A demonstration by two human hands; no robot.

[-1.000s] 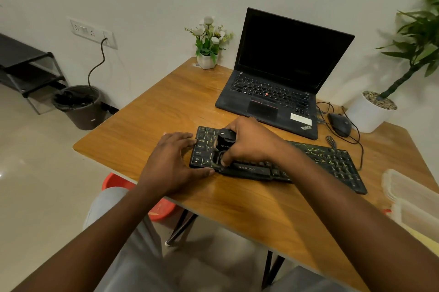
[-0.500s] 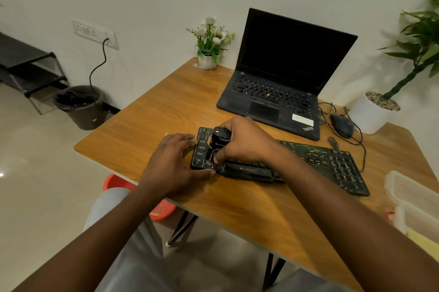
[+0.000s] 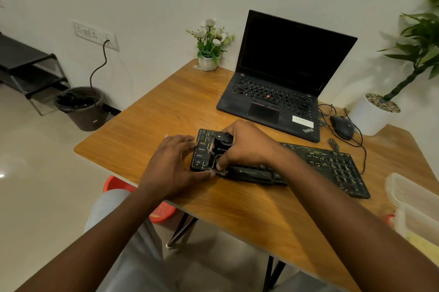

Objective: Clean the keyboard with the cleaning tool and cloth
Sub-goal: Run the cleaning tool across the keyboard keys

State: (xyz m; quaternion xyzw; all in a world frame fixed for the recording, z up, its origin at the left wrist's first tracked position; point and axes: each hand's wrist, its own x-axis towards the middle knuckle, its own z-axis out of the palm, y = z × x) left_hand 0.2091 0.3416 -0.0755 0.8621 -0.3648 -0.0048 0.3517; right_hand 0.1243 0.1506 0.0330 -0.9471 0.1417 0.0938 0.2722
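Step in hand, by the look of it: the tool pass over the keys, at the far left of the board. The keyboard [image 3: 332, 165] lies aslant on the counter [image 3: 147, 130], just in front of the laptop [image 3: 273, 99]. Its left end is near the counter's middle and its right end points towards the clear boxes [image 3: 413, 201]. Its cable runs back past the mouse [image 3: 342, 126]. The right hand [image 3: 247, 146] is curled round a small black tool [image 3: 219, 146], fingers over the top and thumb tucked low on the near side. The tool stands on the leftmost key columns, just beside Caps Lock, Shift and Ctrl. Whether its head is a brush or something else cannot be told, since the hand hides the underside. The left hand [image 3: 173, 163] lies at the keyboard's left end, fingers fairly straight and close together against the edge, thumb along the near corner. It grips nothing and appears to brace the board against sliding. Yellowish marks on the right-hand keys may be legends or grime; this cannot be told. Most of the board looks not yet covered, so the job is judged early. No cloth is in view. The next move likely calls for working the tool rightwards, row by row, with light pressure and the left hand steadying. The right forearm crosses the middle keys and would need to shift clear. The cloth must be found before any wipe.
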